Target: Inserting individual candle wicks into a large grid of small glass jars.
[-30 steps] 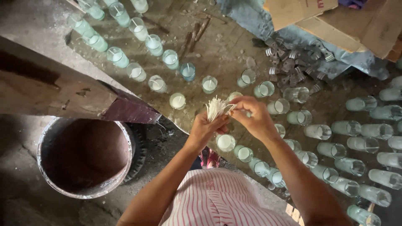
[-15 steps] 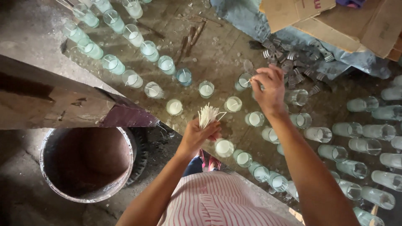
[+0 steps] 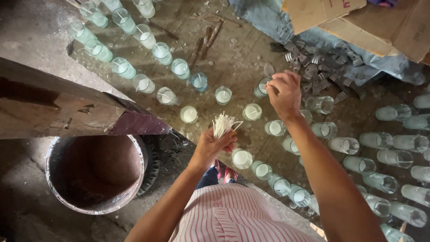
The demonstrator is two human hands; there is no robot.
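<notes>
Here our left hand grips the upright wick bundle; our right hand, fingers pinched, possibly on one wick, hovers over the far glass.

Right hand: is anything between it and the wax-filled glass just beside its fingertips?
Nothing visible. The right hand hovers directly at the wax-filled glass, with no object between. The left hand holds the wick bundle nearer the body.

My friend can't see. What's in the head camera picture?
A person's left hand grips a bundle of white wicks, and the right hand reaches over a wax-filled glass among rows of glasses on a dirty table. A round bucket sits below.
</notes>
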